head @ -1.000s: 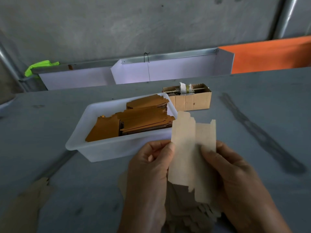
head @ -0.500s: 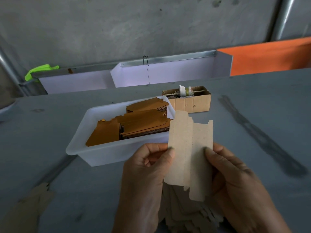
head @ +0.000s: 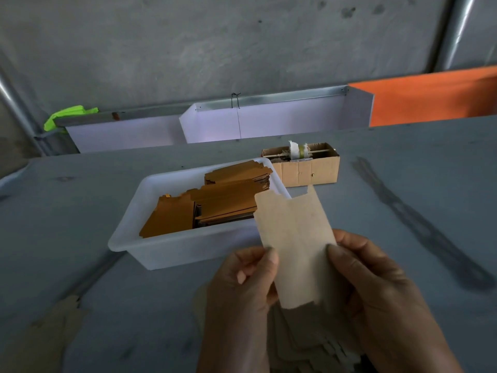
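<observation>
Over a pile of pale blanks (head: 309,345) at six o'clock, the left hand (head: 242,286) and right hand (head: 376,286) each pinch a side edge of an upright cardboard blank (head: 293,243), probably to set its fold, while the white tub (head: 166,251) waits at eleven o'clock and a small carton (head: 309,170) at twelve.

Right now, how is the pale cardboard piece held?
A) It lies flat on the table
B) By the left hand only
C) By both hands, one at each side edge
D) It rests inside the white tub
C: the left hand and the right hand each pinch a side edge of the pale cardboard piece, above the table and in front of the white tub.
</observation>
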Demonstrator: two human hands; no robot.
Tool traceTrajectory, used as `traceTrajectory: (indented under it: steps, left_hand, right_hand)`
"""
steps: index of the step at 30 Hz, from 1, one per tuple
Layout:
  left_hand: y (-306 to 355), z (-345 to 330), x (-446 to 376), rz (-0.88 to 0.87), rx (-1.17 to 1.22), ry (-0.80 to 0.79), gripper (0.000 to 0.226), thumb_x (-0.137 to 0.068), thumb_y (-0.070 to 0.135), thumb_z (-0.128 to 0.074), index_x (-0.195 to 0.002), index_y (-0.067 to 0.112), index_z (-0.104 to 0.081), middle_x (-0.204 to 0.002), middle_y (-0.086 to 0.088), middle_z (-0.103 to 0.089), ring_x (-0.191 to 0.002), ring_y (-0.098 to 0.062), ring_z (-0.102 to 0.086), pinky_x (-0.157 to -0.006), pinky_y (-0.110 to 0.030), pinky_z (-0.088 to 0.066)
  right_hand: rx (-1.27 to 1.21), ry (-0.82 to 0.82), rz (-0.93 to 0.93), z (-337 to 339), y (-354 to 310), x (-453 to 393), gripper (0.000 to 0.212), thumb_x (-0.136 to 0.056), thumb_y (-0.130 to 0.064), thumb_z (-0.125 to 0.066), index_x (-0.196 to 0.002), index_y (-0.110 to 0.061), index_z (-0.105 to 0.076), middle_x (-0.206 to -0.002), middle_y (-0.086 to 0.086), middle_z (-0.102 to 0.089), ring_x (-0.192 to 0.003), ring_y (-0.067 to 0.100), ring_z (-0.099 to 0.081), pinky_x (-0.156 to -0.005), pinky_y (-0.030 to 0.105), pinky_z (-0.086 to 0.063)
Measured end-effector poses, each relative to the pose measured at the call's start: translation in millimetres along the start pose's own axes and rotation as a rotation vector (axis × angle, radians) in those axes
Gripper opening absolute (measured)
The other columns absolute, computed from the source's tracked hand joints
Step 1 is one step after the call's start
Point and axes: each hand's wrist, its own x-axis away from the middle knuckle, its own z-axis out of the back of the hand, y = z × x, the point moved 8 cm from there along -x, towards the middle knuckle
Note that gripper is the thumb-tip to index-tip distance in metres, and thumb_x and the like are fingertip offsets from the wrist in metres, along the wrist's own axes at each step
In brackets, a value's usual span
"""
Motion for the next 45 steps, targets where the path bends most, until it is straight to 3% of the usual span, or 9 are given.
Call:
traceTrajectory:
  steps: [3,6,8,10,13,17,21,27,45]
  left_hand:
    - [25.1,-2.4,14.0,-0.299,-0.451,0.112,0.041,-0.073,0.021,-0.079,-0.108,0.028,-0.058,-0.116,0.008,-0.064,-0.103,-0.011,-0.063,-0.078,-0.02,-0.053]
    - [63.2,-34.5,40.9,-1.028,-1.283,0.189,0.075,-0.065,0.026,-0.078,-0.135,0.02,-0.05,-0.139,-0.01,-0.053,-0.132,-0.04,-0.045,-0.104,-0.053,-0.036]
    - [59.4,-52.9,44.9,-1.167,-1.561,0.089,0.062,-0.056,0.025,-0.082,-0.116,0.012,-0.069,-0.119,-0.015,-0.068,-0.121,-0.042,-0.056,-0.101,-0.068,-0.03]
    - [58.5,-53.1,33.2,-1.007,-1.604,-0.04,0.045,-0.052,0.028,-0.091,-0.092,0.015,-0.074,-0.088,-0.002,-0.069,-0.089,-0.026,-0.068,-0.087,-0.051,-0.052]
    - [61.0,-33.0,19.2,-0.695,-1.298,-0.108,0.021,-0.081,0.043,-0.068,-0.089,0.028,-0.055,-0.086,0.017,-0.045,-0.079,-0.001,-0.046,-0.067,-0.01,-0.036]
    - [40.0,0.9,1.7,-0.23,-0.55,-0.021,0.024,-0.07,0.043,-0.073,-0.084,0.025,-0.065,-0.079,0.004,-0.068,-0.076,-0.013,-0.063,-0.06,-0.028,-0.046]
    - [12.4,-5.7,-2.0,-0.026,-0.305,-0.068,0.05,-0.053,0.045,-0.077,-0.097,0.022,-0.066,-0.09,-0.002,-0.073,-0.086,-0.026,-0.069,-0.074,-0.045,-0.057]
    - [15.6,-8.4,-5.7,-0.049,-0.385,-0.215,0.027,-0.065,0.034,-0.075,-0.09,0.025,-0.07,-0.079,0.017,-0.073,-0.071,0.005,-0.066,-0.049,-0.007,-0.046]
    - [10.2,-20.1,-0.2,-0.226,-0.495,-0.075,0.005,-0.081,0.032,-0.073,-0.079,0.031,-0.068,-0.078,0.021,-0.07,-0.075,0.005,-0.064,-0.066,-0.021,-0.056]
  right_hand:
    - [0.205,0.124,0.148,8.1,-12.9,2.1,0.018,-0.076,-0.022,-0.067,-0.089,-0.033,-0.073,-0.088,-0.004,-0.073,-0.082,0.014,-0.067,-0.069,0.029,-0.054]
    - [0.559,0.167,0.434,-3.8,-37.9,12.0,0.029,-0.083,-0.013,-0.069,-0.088,-0.042,-0.07,-0.086,-0.018,-0.071,-0.076,-0.004,-0.063,-0.067,0.011,-0.047]
    - [0.671,0.092,0.564,-20.8,-43.9,17.7,0.028,-0.082,-0.019,-0.068,-0.095,-0.043,-0.069,-0.089,-0.024,-0.069,-0.083,-0.005,-0.064,-0.071,0.005,-0.044]
    - [0.633,0.058,0.532,-25.4,-41.3,16.8,0.029,-0.079,-0.027,-0.071,-0.101,-0.045,-0.066,-0.089,-0.025,-0.069,-0.083,-0.005,-0.065,-0.071,0.003,-0.044]
    - [0.481,0.078,0.347,-13.9,-34.4,8.7,0.05,-0.061,-0.038,-0.067,-0.111,-0.045,-0.062,-0.09,-0.021,-0.071,-0.085,-0.004,-0.066,-0.068,0.004,-0.047]
    - [0.322,0.05,0.056,-0.6,-18.1,2.8,0.073,-0.052,-0.046,-0.072,-0.123,-0.04,-0.051,-0.103,-0.018,-0.071,-0.094,-0.001,-0.066,-0.079,0.02,-0.052]
    - [0.215,-0.076,-0.029,-17.6,-4.8,4.6,0.035,-0.06,-0.02,-0.068,-0.095,-0.015,-0.071,-0.082,0.005,-0.074,-0.072,0.012,-0.07,-0.056,0.02,-0.054]
    - [0.296,-0.081,0.048,-14.5,-10.3,4.3,0.026,-0.064,-0.033,-0.064,-0.088,-0.034,-0.073,-0.084,-0.005,-0.073,-0.073,0.006,-0.065,-0.056,0.017,-0.049]
    - [0.595,0.1,0.383,-23.4,-28.5,25.3,0.038,-0.073,-0.059,-0.055,-0.11,-0.049,-0.058,-0.08,-0.01,-0.065,-0.065,0.007,-0.064,-0.051,0.024,-0.052]
